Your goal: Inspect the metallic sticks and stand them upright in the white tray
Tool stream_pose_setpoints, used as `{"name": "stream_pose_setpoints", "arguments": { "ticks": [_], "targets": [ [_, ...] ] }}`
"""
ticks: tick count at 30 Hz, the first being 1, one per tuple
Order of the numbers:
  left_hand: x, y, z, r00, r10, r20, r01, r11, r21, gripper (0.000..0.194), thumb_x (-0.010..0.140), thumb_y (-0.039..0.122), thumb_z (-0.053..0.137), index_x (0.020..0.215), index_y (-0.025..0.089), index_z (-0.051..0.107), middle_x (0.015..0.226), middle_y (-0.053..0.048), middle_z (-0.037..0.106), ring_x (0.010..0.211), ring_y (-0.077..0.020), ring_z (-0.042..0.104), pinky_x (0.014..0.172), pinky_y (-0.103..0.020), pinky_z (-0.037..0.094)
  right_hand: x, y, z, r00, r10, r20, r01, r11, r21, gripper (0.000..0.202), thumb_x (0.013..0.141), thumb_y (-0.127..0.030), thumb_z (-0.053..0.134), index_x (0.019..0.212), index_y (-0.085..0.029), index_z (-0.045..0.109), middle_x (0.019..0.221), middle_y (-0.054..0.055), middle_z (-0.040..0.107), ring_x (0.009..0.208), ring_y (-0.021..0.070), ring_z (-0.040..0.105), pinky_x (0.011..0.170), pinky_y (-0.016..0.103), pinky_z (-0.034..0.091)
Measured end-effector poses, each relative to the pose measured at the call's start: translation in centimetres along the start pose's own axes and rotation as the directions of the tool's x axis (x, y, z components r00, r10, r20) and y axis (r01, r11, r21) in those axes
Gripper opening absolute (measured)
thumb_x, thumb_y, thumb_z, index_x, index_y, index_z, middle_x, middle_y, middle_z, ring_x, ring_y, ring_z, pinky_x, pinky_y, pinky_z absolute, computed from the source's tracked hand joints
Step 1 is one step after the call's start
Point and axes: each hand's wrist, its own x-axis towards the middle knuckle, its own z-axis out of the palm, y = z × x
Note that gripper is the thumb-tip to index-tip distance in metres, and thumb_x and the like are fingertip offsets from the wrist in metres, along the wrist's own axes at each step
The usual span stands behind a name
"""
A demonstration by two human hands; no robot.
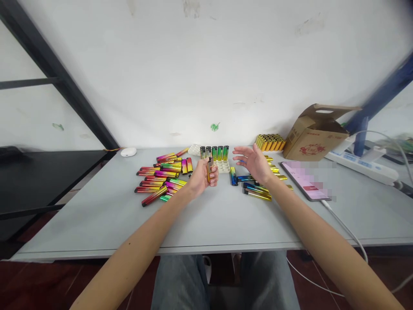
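Observation:
My left hand [200, 177] is wrapped round a lighter [209, 170], which stands upright in the grip with its dark top uppermost. My right hand [253, 162] hovers with fingers apart and nothing in them, over the blue and yellow lighters [257, 193]. Behind my left hand is a white tray [223, 167] with round holes, holding a row of upright green and gold lighters [220, 153]. A heap of shiny red, pink, green and yellow lighters [161, 176] lies to the left. One blue-green lighter [233, 175] lies between my hands.
A block of upright gold lighters [271, 142] stands by the wall, beside an open cardboard box [314, 137]. A phone [305, 181] with a white cable lies right. Farther right is a power strip [361, 165]. A white case [128, 152] sits at the back left.

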Motion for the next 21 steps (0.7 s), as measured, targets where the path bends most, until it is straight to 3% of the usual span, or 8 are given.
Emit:
{"name": "stream_pose_setpoints", "arguments": {
  "ticks": [13,17,21],
  "targets": [
    [0.05,0.03,-0.29,0.998,-0.046,0.045,0.046,0.999,0.001,0.043,0.092,0.049,0.028,0.067,0.018,0.043,0.059,0.002,0.034,0.047,-0.0108,0.036,0.045,-0.022,0.034,0.01,0.06,-0.14,1.000,-0.010,-0.003,0.010,0.995,-0.102,0.066,0.083,-0.077,0.032,0.100,-0.025,0.069,0.113,0.007,0.067,0.095,0.0229,0.064,0.082,0.036,0.050],
    [0.31,-0.21,-0.74,0.998,0.008,0.060,-0.005,0.999,-0.039,0.036,0.091,0.038,0.028,0.081,0.015,0.054,0.065,-0.001,0.043,0.052,-0.0115,0.043,0.047,-0.022,0.036,-0.08,-0.06,-0.01,1.000,-0.007,0.001,0.007,0.998,-0.065,0.061,0.085,-0.072,0.035,0.098,-0.024,0.070,0.109,0.006,0.068,0.091,0.0213,0.064,0.079,0.035,0.050],
    [0.57,-0.67,-0.90,0.998,0.058,-0.011,-0.057,0.998,0.010,0.017,0.090,0.030,0.046,0.089,0.015,0.054,0.073,-0.002,0.053,0.059,-0.0104,0.051,0.055,-0.022,0.042,-0.16,-0.08,0.18,1.000,-0.014,-0.007,0.013,0.998,-0.057,0.053,0.086,-0.067,0.042,0.096,-0.024,0.070,0.102,0.006,0.069,0.085,0.0197,0.064,0.077,0.034,0.050]
  ]
}}
